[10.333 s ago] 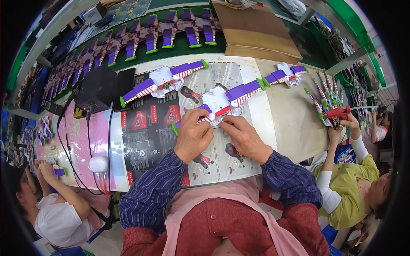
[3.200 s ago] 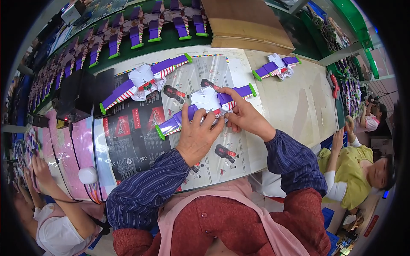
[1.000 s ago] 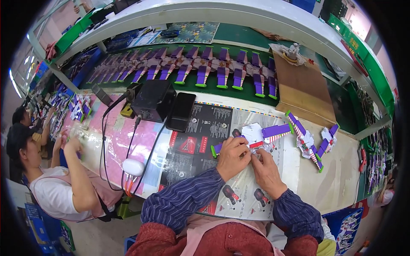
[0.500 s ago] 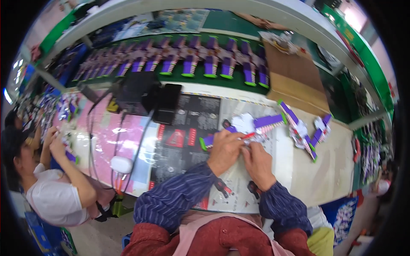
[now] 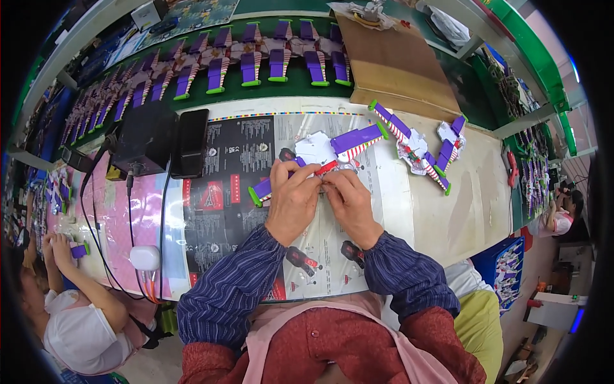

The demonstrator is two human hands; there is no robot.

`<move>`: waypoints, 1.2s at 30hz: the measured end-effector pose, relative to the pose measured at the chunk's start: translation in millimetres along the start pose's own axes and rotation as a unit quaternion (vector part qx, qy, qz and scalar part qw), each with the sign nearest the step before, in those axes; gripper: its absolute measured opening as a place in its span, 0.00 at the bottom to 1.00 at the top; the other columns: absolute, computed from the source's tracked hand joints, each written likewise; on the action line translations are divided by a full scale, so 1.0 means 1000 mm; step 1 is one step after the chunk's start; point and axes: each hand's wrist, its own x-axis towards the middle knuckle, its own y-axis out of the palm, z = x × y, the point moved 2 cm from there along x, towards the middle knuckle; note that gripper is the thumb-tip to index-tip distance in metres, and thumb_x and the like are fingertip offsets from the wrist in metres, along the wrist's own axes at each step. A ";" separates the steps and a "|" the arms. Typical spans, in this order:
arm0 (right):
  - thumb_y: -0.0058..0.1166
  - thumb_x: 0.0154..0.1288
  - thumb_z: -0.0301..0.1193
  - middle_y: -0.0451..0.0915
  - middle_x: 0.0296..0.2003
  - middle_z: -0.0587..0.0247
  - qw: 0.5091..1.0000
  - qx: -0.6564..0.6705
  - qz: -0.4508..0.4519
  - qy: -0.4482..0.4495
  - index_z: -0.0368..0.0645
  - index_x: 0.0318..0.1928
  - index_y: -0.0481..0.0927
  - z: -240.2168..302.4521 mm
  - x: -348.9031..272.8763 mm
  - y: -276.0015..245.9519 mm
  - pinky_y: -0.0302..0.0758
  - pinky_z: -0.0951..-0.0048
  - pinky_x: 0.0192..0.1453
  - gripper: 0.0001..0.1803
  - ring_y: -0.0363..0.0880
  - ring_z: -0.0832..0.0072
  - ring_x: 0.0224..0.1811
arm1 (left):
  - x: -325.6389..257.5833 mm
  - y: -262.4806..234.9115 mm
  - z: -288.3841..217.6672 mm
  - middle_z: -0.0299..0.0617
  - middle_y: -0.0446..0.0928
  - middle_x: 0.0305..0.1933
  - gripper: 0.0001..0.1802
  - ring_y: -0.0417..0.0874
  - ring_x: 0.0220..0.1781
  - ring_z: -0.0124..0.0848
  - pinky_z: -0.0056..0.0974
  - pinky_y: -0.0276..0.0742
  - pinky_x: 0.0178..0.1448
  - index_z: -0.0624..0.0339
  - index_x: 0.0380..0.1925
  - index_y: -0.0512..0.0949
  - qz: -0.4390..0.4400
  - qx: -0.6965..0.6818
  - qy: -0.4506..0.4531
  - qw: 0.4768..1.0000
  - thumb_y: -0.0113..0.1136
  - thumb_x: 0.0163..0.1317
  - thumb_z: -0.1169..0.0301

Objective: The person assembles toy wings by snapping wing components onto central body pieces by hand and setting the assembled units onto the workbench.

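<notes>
Head view: my left hand (image 5: pixel 292 203) and right hand (image 5: pixel 350 203) meet over the printed sheet (image 5: pixel 256 160) on the work table (image 5: pixel 467 211). Both sets of fingers are closed on the purple-and-white winged toy (image 5: pixel 323 152), pinching its red centre part. The toy rests on the sheet, wings spread left and right. A second winged toy (image 5: pixel 416 146) lies near, to the right. A black box (image 5: pixel 146 136) stands at the left.

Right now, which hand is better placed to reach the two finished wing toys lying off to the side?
Right hand: the finished wing toys lie to its right, while the left hand sits across the held wing toy.
</notes>
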 end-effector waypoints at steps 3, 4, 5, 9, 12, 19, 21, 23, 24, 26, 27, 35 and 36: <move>0.63 0.67 0.16 0.83 0.41 0.54 0.999 -0.024 -0.001 -0.035 0.37 0.47 0.83 0.001 0.002 -0.002 0.81 0.62 0.38 0.10 0.85 0.57 0.35 | 0.005 -0.004 -0.002 0.43 0.84 0.58 0.11 0.77 0.61 0.48 0.62 0.67 0.74 0.63 0.41 0.89 0.033 0.022 0.001 0.999 0.69 0.57 0.78; 0.63 0.66 0.15 0.83 0.42 0.53 0.999 -0.032 0.014 -0.031 0.38 0.47 0.83 -0.001 0.002 -0.003 0.82 0.61 0.40 0.10 0.86 0.54 0.37 | 0.007 -0.005 0.000 0.43 0.84 0.58 0.11 0.77 0.61 0.48 0.62 0.67 0.74 0.63 0.41 0.89 0.035 0.022 0.001 0.999 0.69 0.57 0.78; 0.63 0.66 0.15 0.83 0.42 0.53 0.999 -0.031 0.014 -0.029 0.38 0.47 0.83 -0.002 0.001 -0.003 0.82 0.61 0.40 0.10 0.86 0.54 0.37 | 0.008 -0.008 0.003 0.45 0.85 0.58 0.12 0.79 0.62 0.50 0.56 0.71 0.72 0.63 0.42 0.89 0.040 0.007 0.011 0.999 0.70 0.57 0.79; 0.62 0.66 0.16 0.81 0.40 0.52 0.995 -0.068 0.063 -0.041 0.38 0.44 0.81 -0.003 0.002 0.000 0.82 0.59 0.38 0.09 0.85 0.52 0.37 | 0.004 -0.021 0.010 0.48 0.85 0.60 0.13 0.80 0.67 0.51 0.52 0.78 0.68 0.62 0.45 0.89 0.071 -0.010 0.041 0.997 0.71 0.59 0.79; 0.61 0.65 0.17 0.79 0.39 0.53 0.990 -0.102 0.082 -0.045 0.39 0.43 0.80 0.000 0.005 -0.001 0.82 0.57 0.37 0.08 0.84 0.52 0.36 | -0.002 -0.025 0.005 0.49 0.83 0.63 0.14 0.79 0.69 0.51 0.52 0.77 0.69 0.62 0.46 0.89 0.100 0.034 0.068 0.992 0.69 0.59 0.80; 0.60 0.61 0.19 0.78 0.38 0.52 0.978 -0.156 0.115 -0.077 0.37 0.42 0.77 -0.005 0.009 -0.003 0.83 0.57 0.33 0.09 0.86 0.55 0.32 | -0.016 -0.023 -0.007 0.51 0.74 0.69 0.21 0.72 0.73 0.50 0.55 0.72 0.73 0.65 0.56 0.83 0.139 0.128 0.109 0.976 0.61 0.62 0.74; 0.61 0.61 0.19 0.78 0.39 0.53 0.977 -0.157 0.120 -0.084 0.37 0.42 0.77 -0.005 0.011 -0.004 0.83 0.58 0.32 0.09 0.86 0.55 0.32 | -0.017 -0.020 -0.010 0.52 0.72 0.69 0.22 0.71 0.73 0.50 0.56 0.71 0.73 0.66 0.58 0.81 0.153 0.183 0.117 0.964 0.60 0.64 0.72; 0.61 0.61 0.19 0.77 0.39 0.53 0.975 -0.159 0.123 -0.091 0.37 0.42 0.77 -0.005 0.012 -0.005 0.83 0.58 0.32 0.09 0.85 0.55 0.31 | -0.017 -0.019 -0.010 0.52 0.72 0.69 0.22 0.72 0.72 0.50 0.56 0.72 0.73 0.66 0.58 0.81 0.159 0.191 0.120 0.961 0.59 0.64 0.71; 0.61 0.62 0.19 0.78 0.39 0.53 0.974 -0.158 0.128 -0.100 0.37 0.42 0.77 -0.006 0.012 -0.006 0.83 0.58 0.32 0.09 0.85 0.55 0.31 | -0.016 -0.019 -0.010 0.52 0.72 0.68 0.22 0.72 0.72 0.51 0.57 0.72 0.72 0.66 0.58 0.80 0.165 0.199 0.124 0.958 0.59 0.65 0.71; 0.61 0.62 0.20 0.78 0.40 0.53 0.972 -0.159 0.133 -0.108 0.37 0.43 0.77 -0.006 0.013 -0.009 0.83 0.58 0.32 0.09 0.85 0.54 0.31 | -0.017 -0.018 -0.011 0.52 0.72 0.68 0.22 0.72 0.72 0.51 0.58 0.72 0.72 0.66 0.58 0.80 0.167 0.205 0.124 0.956 0.59 0.65 0.70; 0.60 0.63 0.20 0.79 0.41 0.53 0.967 -0.171 0.149 -0.119 0.36 0.45 0.78 -0.005 0.013 -0.010 0.84 0.59 0.32 0.10 0.86 0.55 0.32 | -0.017 -0.018 -0.012 0.52 0.72 0.68 0.22 0.71 0.72 0.51 0.58 0.72 0.71 0.66 0.58 0.80 0.169 0.211 0.124 0.955 0.59 0.65 0.70; 0.55 0.61 0.23 0.78 0.54 0.50 0.911 -0.234 0.244 -0.235 0.29 0.60 0.78 0.000 -0.001 -0.039 0.84 0.64 0.54 0.25 0.83 0.59 0.48 | -0.018 -0.016 -0.011 0.53 0.71 0.68 0.22 0.71 0.71 0.53 0.60 0.73 0.70 0.65 0.59 0.79 0.169 0.223 0.137 0.950 0.59 0.65 0.70; 0.56 0.61 0.22 0.78 0.56 0.49 0.914 -0.238 0.244 -0.219 0.28 0.60 0.77 0.001 -0.002 -0.037 0.83 0.63 0.56 0.26 0.82 0.59 0.50 | -0.017 -0.016 -0.012 0.53 0.71 0.68 0.22 0.71 0.71 0.53 0.60 0.73 0.70 0.65 0.59 0.79 0.169 0.224 0.136 0.950 0.59 0.65 0.70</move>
